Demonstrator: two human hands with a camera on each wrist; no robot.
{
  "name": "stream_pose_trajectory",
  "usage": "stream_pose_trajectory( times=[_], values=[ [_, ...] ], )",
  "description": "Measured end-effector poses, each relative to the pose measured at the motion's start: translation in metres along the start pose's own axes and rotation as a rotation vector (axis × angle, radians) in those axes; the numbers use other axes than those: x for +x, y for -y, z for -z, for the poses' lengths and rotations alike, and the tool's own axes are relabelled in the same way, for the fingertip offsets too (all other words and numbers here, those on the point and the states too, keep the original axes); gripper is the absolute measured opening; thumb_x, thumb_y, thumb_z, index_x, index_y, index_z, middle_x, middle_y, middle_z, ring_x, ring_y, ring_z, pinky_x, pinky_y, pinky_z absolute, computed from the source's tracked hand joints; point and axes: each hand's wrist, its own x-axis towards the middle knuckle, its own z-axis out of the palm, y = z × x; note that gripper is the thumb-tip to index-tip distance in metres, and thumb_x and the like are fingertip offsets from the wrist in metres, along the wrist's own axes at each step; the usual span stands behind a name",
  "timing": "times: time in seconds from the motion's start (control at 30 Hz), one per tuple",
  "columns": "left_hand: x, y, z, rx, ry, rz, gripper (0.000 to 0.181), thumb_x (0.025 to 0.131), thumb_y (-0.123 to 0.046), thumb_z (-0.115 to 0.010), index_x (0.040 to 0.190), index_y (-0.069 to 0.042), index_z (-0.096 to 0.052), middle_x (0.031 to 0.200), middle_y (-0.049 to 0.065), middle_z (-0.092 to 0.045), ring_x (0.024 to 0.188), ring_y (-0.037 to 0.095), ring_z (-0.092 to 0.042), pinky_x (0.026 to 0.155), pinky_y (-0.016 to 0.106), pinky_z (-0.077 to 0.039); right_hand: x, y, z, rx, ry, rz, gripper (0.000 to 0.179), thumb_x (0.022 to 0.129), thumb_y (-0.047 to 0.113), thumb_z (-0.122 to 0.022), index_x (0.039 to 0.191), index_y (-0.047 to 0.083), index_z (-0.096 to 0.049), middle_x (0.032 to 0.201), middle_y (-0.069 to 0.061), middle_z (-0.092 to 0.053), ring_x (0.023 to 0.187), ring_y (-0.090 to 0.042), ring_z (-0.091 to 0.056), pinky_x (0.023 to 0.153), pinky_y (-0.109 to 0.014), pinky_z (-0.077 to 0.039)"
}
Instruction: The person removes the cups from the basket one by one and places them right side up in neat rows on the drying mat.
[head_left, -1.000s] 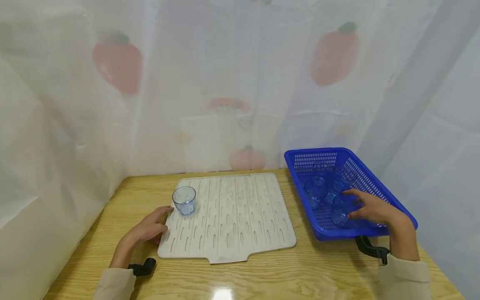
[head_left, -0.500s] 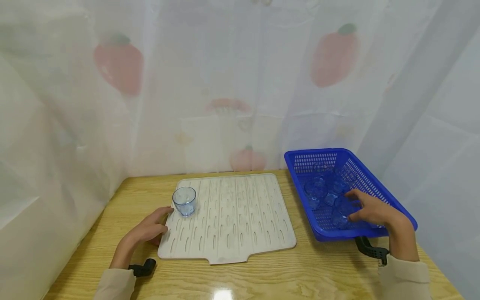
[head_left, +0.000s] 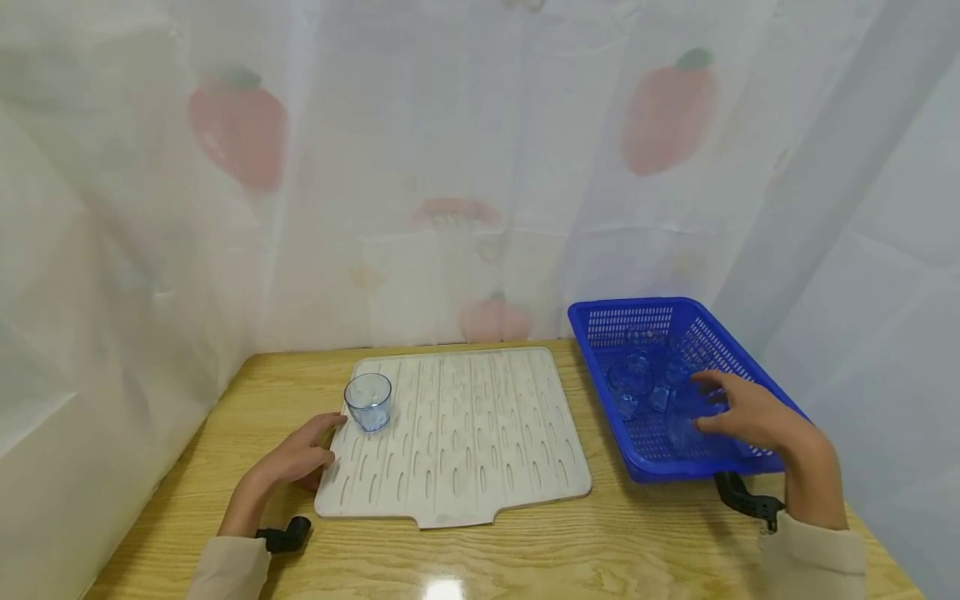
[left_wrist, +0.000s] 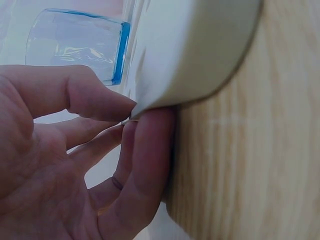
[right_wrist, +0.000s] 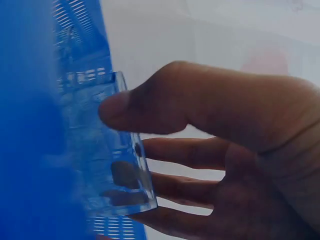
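Observation:
An off-white slotted draining mat (head_left: 480, 467) lies on the table. My left hand (head_left: 300, 454) pinches its left edge, with thumb and fingertips meeting at the rim in the left wrist view. On the mat near that hand stands a clear bluish drinking glass (head_left: 368, 404). Inside the blue plastic basket (head_left: 637, 468) at the right, my right hand (head_left: 750, 417) holds another glass (right_wrist: 95, 150) by its rim. In the right wrist view the thumb presses one side, and the fingers show through the wall opposite. The basket's side hides part of this glass.
Several more glasses (head_left: 630, 387) sit deeper in the basket. Wood-grain table (head_left: 525, 550) runs in front of the mat and between mat and basket. A pale curtain (head_left: 450, 167) with fruit prints hangs behind and on both sides.
My right hand has closed on the glass in the basket, which has tilted and shifted slightly. My left hand, the mat and the glass on it stay where they were.

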Motion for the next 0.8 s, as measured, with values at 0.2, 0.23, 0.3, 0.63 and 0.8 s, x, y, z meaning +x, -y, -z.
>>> stream_pose_trajectory(
  times=[0.2, 0.23, 0.3, 0.63, 0.8],
  values=[
    [0.000, -0.001, 0.001, 0.021, -0.002, -0.010, 0.078, 0.082, 0.002, -0.060, 0.155, 0.006, -0.035, 0.163, 0.035, -0.023, 0.130, 0.048, -0.038, 0.070, 0.039, -0.059, -0.004, 0.010, 0.009, -0.004, -0.039, -0.004, 0.078, 0.090, 0.022, -0.078, 0.148, -0.014, -0.039, 0.140, -0.040, -0.053, 0.125, -0.058, -0.053, 0.091, -0.063, -0.054],
    [0.000, -0.001, 0.001, 0.029, -0.003, -0.013, 0.078, 0.081, 0.002, -0.060, 0.155, 0.006, -0.035, 0.163, 0.035, -0.023, 0.131, 0.047, -0.038, 0.071, 0.040, -0.058, -0.005, 0.012, 0.010, -0.007, -0.046, -0.002, 0.079, 0.091, 0.022, -0.078, 0.149, -0.014, -0.039, 0.140, -0.040, -0.052, 0.126, -0.058, -0.053, 0.092, -0.064, -0.053],
    [0.001, -0.001, 0.001, 0.042, -0.006, -0.019, 0.078, 0.081, 0.002, -0.061, 0.154, 0.006, -0.036, 0.162, 0.035, -0.024, 0.132, 0.047, -0.038, 0.075, 0.040, -0.058, -0.006, 0.015, 0.013, -0.017, -0.064, 0.004, 0.079, 0.091, 0.022, -0.077, 0.149, -0.014, -0.038, 0.140, -0.040, -0.052, 0.126, -0.057, -0.052, 0.092, -0.066, -0.052],
    [0.001, -0.001, 0.002, 0.084, -0.009, -0.028, 0.077, 0.080, 0.001, -0.061, 0.154, 0.005, -0.037, 0.162, 0.034, -0.027, 0.140, 0.048, -0.036, 0.092, 0.048, -0.055, -0.012, 0.034, 0.019, 0.030, -0.133, 0.034, 0.083, 0.095, 0.029, -0.074, 0.157, -0.006, -0.032, 0.146, -0.036, -0.049, 0.130, -0.054, -0.051, 0.093, -0.068, -0.051],
    [-0.001, -0.001, 0.002, 0.039, 0.000, -0.025, 0.078, 0.080, 0.002, -0.060, 0.154, 0.006, -0.036, 0.163, 0.034, -0.025, 0.137, 0.048, -0.036, 0.081, 0.042, -0.058, -0.014, 0.041, 0.020, 0.052, -0.170, 0.058, 0.081, 0.095, 0.029, -0.075, 0.159, -0.001, -0.033, 0.149, -0.032, -0.047, 0.130, -0.052, -0.052, 0.090, -0.058, -0.056]
  ],
)
